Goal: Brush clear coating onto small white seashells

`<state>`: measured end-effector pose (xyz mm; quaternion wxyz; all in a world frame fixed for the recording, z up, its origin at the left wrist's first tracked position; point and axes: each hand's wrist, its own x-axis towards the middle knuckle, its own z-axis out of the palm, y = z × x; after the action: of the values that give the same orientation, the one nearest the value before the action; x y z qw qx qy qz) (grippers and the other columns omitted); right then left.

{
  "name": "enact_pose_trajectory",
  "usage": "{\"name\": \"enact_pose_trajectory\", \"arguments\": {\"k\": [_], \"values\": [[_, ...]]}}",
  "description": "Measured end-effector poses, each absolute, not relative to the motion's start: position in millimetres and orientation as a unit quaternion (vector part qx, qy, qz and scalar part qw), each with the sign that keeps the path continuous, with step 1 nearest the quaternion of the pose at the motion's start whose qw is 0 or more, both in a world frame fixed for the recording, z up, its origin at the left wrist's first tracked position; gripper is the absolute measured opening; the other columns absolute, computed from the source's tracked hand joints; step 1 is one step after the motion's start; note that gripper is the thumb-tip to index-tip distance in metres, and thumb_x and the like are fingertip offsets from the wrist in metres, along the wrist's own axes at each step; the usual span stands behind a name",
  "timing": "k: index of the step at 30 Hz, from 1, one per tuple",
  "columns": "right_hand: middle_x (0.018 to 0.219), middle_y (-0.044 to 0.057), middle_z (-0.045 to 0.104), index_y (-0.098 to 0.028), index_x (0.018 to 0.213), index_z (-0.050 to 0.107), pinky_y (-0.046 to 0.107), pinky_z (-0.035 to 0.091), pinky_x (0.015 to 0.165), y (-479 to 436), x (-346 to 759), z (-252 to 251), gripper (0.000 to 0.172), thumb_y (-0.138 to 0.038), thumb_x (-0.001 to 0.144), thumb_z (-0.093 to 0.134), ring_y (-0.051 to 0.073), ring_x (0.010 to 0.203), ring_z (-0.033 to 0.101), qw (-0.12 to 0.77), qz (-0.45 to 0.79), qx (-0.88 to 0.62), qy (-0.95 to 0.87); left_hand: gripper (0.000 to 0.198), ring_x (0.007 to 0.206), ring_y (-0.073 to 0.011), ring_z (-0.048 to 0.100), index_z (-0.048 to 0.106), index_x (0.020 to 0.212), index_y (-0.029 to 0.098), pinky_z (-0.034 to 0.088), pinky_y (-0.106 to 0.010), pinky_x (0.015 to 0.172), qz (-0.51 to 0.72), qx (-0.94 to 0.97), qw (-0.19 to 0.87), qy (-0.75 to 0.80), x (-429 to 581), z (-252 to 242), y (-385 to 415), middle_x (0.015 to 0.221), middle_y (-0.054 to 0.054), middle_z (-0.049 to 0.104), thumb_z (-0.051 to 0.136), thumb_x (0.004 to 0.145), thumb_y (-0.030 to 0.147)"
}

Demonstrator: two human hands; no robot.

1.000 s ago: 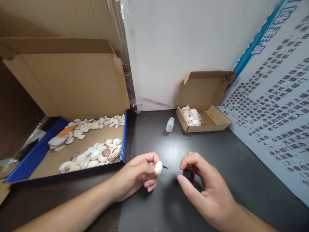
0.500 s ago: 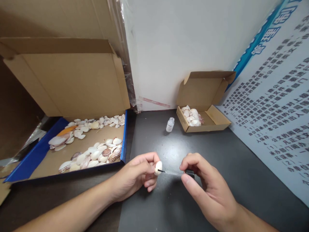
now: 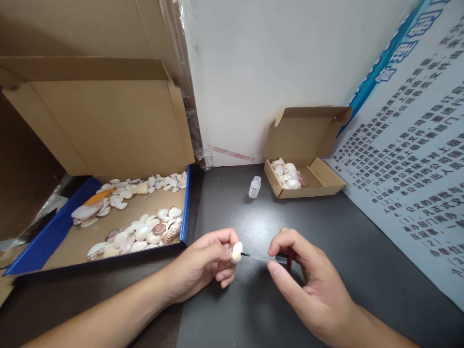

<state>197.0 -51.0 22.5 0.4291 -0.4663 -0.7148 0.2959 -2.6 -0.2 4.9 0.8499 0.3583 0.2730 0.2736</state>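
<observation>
Between the thumb and fingers of my left hand [image 3: 213, 261] is a small whitish seashell [image 3: 237, 252]. My right hand [image 3: 308, 280] grips the black cap of a small brush [image 3: 282, 261], with its clear thin stem pointing left. The dark bristle tip lies at the right side of the shell; whether it touches cannot be told for certain. Behind the hands, an uncapped clear glass bottle [image 3: 254, 187] with a white label or content stands upright on the dark tabletop [image 3: 232, 212].
At the left stands an open blue-edged cardboard box [image 3: 68, 241] with several groups of shells [image 3: 145, 232]. A smaller open cardboard box [image 3: 308, 193] with white shells [image 3: 288, 174] sits at the back right. A white wall and a printed board [image 3: 406, 169] bound the table.
The brush tip has shifted slightly right, from over the shell's face to its right edge. More of the black cap shows in my right hand. My left hand has barely moved.
</observation>
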Motion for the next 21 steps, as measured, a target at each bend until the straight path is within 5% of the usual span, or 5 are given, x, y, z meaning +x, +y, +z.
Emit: {"name": "enact_pose_trajectory", "arguments": {"k": [21], "values": [[0.065, -0.004, 0.052, -0.023, 0.087, 0.051, 0.022, 0.044, 0.049, -50.9, 197.9, 19.9, 0.009, -0.015, 0.086, 0.053, 0.012, 0.053, 0.051, 0.431, 0.294, -0.458, -0.720, 0.014, 0.047, -0.0054, 0.034, 0.051, 0.073, 0.016, 0.035, -0.022, 0.051, 0.274, 0.362, 0.847, 0.275, -2.2, 6.0, -0.4, 0.065, 0.004, 0.046, 0.063, 0.075, 0.023]]}}
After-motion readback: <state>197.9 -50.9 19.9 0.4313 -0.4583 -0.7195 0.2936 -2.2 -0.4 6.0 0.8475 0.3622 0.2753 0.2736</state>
